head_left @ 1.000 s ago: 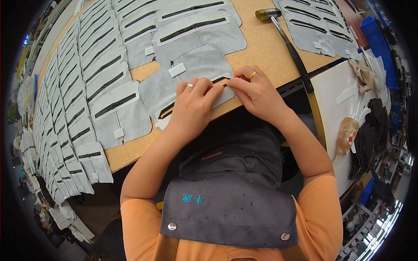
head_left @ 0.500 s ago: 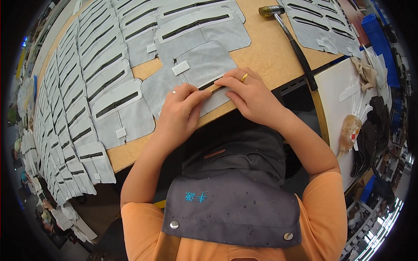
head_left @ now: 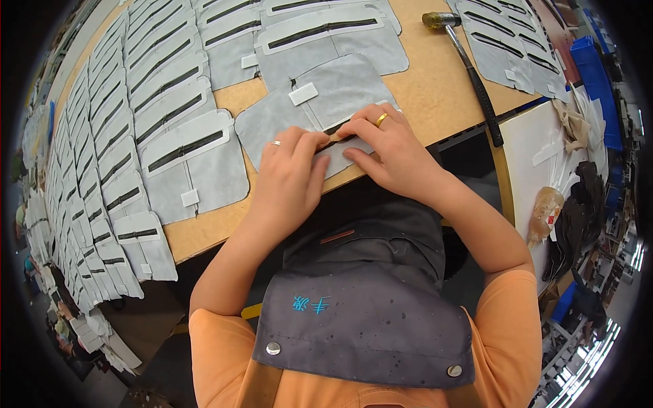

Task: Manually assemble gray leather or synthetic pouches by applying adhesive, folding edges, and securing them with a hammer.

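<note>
A grey fabric or leather-like panel [head_left: 360,75] lies by the table's front edge, with a black zipper [head_left: 338,125] along its near part and a white tag [head_left: 303,94] on it. My left hand [head_left: 289,170] has its fingers bent at the zipper, thumb lower on the panel. Close beside it, my right hand [head_left: 391,144], with a ring, pinches the zipper line with thumb and fingertips. The fingertips of both hands nearly meet. A small tan bit shows between them, too small to name. Part of the zipper is hidden under the fingers.
Overlapping rows of similar grey panels [head_left: 204,173] cover the table's left and back. A hammer [head_left: 469,75] with a black handle lies to the right, near more panels [head_left: 500,44]. A side surface holds a plastic bottle [head_left: 546,211] and dark material scraps [head_left: 578,217].
The whole view has shifted slightly. Both hands have moved a little leftward along the zipper, fingertips still close together. The hammer and the panel rows stay in place.
</note>
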A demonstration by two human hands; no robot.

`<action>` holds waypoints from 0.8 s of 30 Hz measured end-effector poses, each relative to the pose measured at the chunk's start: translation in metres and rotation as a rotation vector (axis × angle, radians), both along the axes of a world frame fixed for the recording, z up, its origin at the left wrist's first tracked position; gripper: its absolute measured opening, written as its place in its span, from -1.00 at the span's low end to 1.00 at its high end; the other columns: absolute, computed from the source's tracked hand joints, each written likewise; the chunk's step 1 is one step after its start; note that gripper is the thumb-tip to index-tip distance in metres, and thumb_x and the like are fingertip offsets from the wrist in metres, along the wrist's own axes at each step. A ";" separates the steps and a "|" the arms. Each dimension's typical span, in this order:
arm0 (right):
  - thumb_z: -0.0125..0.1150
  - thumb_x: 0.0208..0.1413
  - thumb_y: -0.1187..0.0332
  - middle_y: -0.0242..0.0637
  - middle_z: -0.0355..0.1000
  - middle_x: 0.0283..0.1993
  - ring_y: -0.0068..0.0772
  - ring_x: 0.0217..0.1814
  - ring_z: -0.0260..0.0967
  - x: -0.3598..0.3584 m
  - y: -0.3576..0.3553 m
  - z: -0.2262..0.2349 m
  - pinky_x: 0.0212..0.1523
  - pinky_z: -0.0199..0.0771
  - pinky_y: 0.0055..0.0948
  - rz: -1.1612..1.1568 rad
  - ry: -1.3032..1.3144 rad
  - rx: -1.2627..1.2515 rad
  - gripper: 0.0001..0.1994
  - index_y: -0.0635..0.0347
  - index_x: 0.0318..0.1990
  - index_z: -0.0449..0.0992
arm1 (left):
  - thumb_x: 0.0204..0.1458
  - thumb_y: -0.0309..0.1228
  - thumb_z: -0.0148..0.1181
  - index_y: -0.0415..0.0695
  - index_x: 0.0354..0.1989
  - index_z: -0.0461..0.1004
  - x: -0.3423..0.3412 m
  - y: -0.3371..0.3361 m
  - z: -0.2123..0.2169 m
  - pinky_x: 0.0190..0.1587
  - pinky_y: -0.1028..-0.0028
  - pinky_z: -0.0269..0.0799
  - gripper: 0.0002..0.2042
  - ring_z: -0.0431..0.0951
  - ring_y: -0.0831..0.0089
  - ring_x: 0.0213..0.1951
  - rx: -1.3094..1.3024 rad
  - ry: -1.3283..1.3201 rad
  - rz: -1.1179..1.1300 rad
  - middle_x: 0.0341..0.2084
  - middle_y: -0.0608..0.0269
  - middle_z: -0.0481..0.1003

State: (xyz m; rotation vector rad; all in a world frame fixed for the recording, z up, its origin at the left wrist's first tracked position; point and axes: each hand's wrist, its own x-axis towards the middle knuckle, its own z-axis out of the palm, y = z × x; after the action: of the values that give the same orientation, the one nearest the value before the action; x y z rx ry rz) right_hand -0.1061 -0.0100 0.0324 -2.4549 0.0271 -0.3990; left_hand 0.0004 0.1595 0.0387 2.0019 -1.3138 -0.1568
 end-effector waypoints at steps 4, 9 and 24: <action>0.20 0.04 0.44 -0.34 0.37 -0.18 -0.21 -0.03 0.27 0.006 -0.001 0.006 0.00 0.20 -0.22 0.056 0.117 0.024 -0.83 0.09 -0.18 0.49 | 0.02 -0.61 0.13 -0.19 -0.16 0.52 0.005 0.011 -0.001 -0.15 0.32 0.31 -0.80 0.42 0.18 -0.24 0.035 0.099 -0.021 -0.30 0.14 0.44; 0.18 0.05 0.46 -0.36 0.37 -0.18 -0.23 -0.03 0.26 0.010 -0.003 0.009 0.00 0.17 -0.24 0.106 0.158 0.061 -0.85 0.07 -0.20 0.51 | 0.01 -0.62 0.13 -0.18 -0.15 0.52 0.006 0.012 -0.003 -0.16 0.32 0.31 -0.78 0.42 0.20 -0.25 0.031 0.097 -0.021 -0.31 0.15 0.44; 0.19 -0.01 0.42 -0.41 0.41 -0.13 -0.34 -0.02 0.31 -0.001 0.003 0.002 0.01 0.23 -0.29 0.112 -0.053 -0.312 -0.82 0.12 -0.20 0.51 | -0.05 -0.61 0.12 -0.15 -0.10 0.50 0.004 0.014 -0.010 -0.21 0.33 0.25 -0.70 0.39 0.28 -0.27 0.027 -0.130 -0.064 -0.30 0.28 0.40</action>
State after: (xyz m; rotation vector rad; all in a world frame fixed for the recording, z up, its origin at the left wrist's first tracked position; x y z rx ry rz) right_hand -0.1067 -0.0070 0.0343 -2.7344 -0.2086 -0.4475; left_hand 0.0047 0.1734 0.0283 2.0221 -1.4655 -0.0762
